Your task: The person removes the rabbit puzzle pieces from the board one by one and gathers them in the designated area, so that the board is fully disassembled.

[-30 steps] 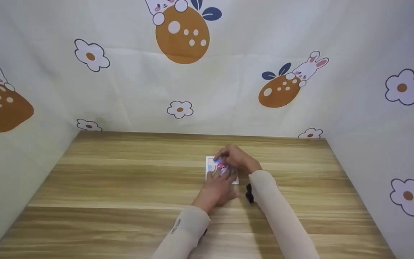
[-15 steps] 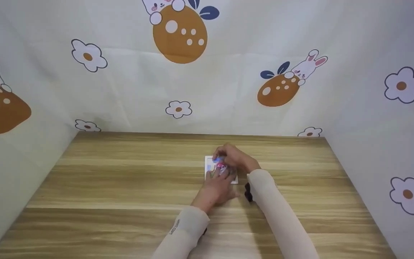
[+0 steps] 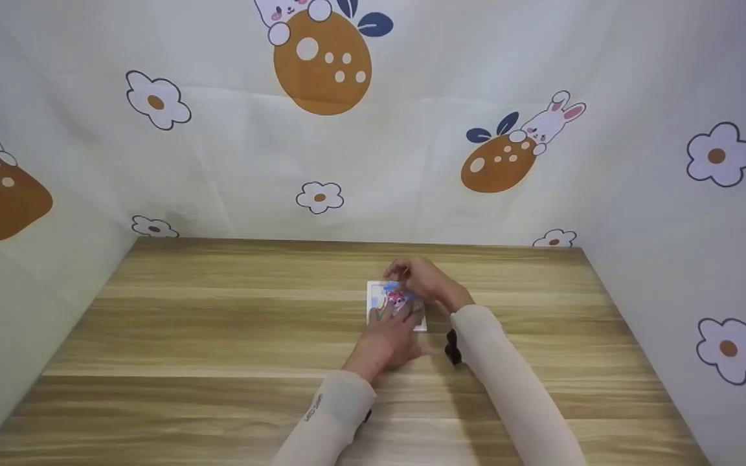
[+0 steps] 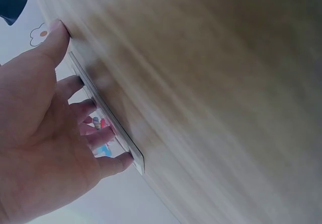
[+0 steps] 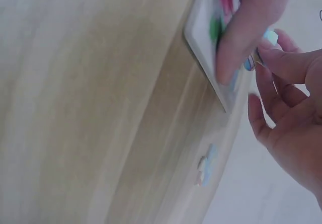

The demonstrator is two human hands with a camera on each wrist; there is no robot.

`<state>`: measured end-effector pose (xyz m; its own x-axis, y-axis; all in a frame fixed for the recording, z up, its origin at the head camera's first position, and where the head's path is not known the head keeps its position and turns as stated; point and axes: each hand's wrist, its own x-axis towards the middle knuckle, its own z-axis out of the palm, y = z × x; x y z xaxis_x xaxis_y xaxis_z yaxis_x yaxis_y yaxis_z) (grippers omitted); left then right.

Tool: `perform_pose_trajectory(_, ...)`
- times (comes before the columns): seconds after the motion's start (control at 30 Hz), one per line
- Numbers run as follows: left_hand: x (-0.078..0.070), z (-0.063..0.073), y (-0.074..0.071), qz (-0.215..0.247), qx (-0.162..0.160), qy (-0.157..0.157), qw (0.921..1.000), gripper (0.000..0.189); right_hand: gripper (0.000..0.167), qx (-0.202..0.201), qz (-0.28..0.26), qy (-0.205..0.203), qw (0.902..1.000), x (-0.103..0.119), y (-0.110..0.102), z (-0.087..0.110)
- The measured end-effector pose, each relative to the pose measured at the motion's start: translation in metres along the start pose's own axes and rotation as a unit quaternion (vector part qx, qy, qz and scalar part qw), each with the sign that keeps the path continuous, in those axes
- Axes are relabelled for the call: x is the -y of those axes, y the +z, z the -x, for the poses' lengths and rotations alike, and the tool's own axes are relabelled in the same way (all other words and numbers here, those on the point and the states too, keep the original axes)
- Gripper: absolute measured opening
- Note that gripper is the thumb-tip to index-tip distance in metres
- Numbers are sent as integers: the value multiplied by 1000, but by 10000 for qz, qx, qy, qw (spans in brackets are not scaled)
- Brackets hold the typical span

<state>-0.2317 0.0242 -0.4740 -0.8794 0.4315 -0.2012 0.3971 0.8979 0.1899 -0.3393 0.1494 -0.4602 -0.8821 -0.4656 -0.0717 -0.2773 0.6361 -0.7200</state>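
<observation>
A small puzzle board [image 3: 371,312] with a white rim and a cartoon picture in pink, blue and green lies on the wooden table. My left hand [image 3: 389,336] rests on its near part, fingertips spread on the picture and thumb out to the side; in the left wrist view the fingers [image 4: 80,108] touch the board near its rim. Over the board's far right part is my right hand [image 3: 426,279]. In the right wrist view it pinches a small puzzle piece [image 5: 270,35] between thumb and forefinger. The fingers hide most of that piece and part of the picture.
In the right wrist view a loose light blue and white piece [image 5: 207,166] lies on the wooden table [image 3: 217,336] beside the board. A cloth [image 3: 230,142] printed with rabbits and flowers stands around the table's back and sides.
My right hand's fingertips have lifted slightly and shifted toward the back of the board. The left hand keeps its place on the board. The head view has drifted a little.
</observation>
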Motion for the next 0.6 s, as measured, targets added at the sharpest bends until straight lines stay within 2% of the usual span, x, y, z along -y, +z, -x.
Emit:
perform_pose_trajectory(0.3,1,-2,-3,-13,221,-94,9997,75,15,-299,-206,280,9989,-6,-27,10)
perform_pose_trajectory(0.6,0,-2,-3,219,246,-116,9994,76,14,-354,-458,257,9980,-26,-56,31)
